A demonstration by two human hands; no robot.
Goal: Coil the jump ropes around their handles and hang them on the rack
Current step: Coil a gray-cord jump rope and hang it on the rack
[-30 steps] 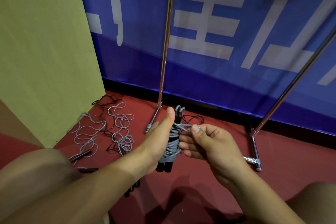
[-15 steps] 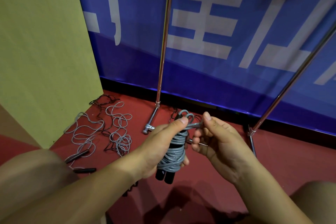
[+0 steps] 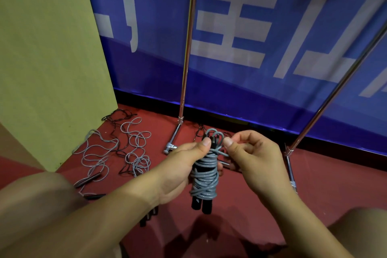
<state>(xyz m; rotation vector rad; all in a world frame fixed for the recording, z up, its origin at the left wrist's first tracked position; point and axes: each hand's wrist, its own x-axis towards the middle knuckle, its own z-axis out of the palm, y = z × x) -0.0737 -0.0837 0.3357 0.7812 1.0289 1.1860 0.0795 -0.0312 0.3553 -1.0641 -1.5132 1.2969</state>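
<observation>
A grey jump rope [image 3: 204, 180] is wound in several turns around its two black handles, which stand upright in front of me. My left hand [image 3: 180, 172] grips the coiled bundle around its middle, thumb up near the top. My right hand [image 3: 249, 157] pinches the loose grey end loop at the top of the bundle. The chrome rack shows as a left upright pole [image 3: 188, 48] and a slanted right pole [image 3: 339, 88], both behind the bundle.
Loose grey ropes [image 3: 117, 148] and a black rope [image 3: 118, 117] lie tangled on the red floor at the left, beside a yellow-green panel [image 3: 48, 58]. Rack feet [image 3: 172, 142] rest on the floor. A blue banner wall [image 3: 272, 48] stands behind.
The bundle has been raised a little and held more upright. My right hand moved from the coil's side up to its top, where it now pinches the end loop.
</observation>
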